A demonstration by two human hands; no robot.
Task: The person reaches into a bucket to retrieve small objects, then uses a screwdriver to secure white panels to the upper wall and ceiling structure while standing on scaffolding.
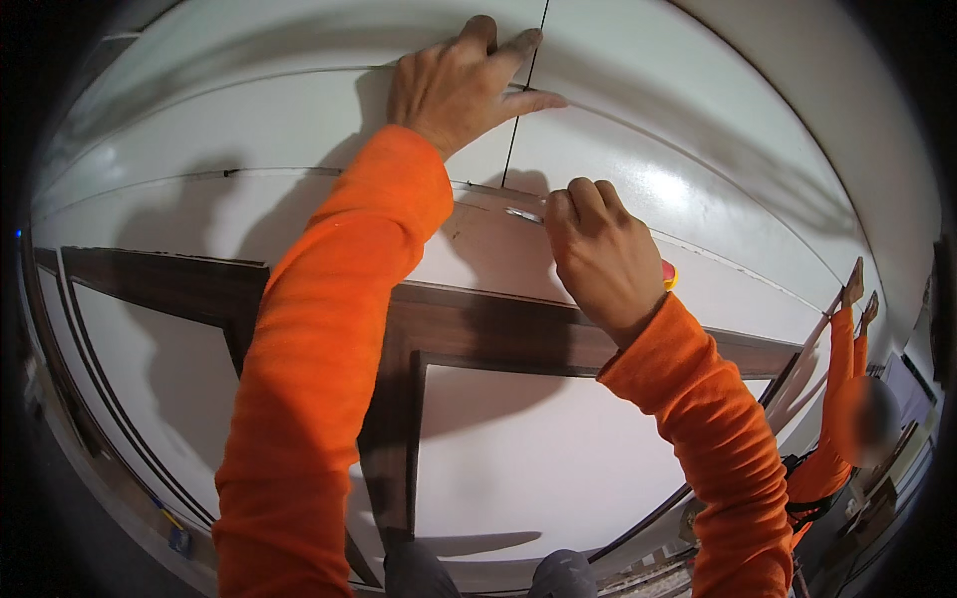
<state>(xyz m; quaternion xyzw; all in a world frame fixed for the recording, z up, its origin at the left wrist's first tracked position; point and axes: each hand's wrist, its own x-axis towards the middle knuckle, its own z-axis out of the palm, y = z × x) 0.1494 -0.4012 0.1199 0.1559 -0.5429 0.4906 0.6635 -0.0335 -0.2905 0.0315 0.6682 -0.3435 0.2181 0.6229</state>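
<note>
My left hand [459, 88] lies against a white panel [299, 115], its thumb and fingers apart. Its fingertips reach a thin dark vertical seam [525, 100] between two panels. To the right and lower, my right hand [603, 249] is closed round a bladed hand tool [524, 214]. A narrow silver blade or tip sticks out toward the seam's lower end, and a red-and-yellow handle end shows behind the fist. The exact kind of tool is hidden by my fingers. Below the tip runs a pale strip [488, 239] with marks on it.
A dark brown wood frame [469, 324] crosses under my arms, around white inset panels [508, 453]. At the far right, another person [832, 439] in orange sleeves reaches up to the same surface. A blue-and-yellow object [177, 536] lies low on the left.
</note>
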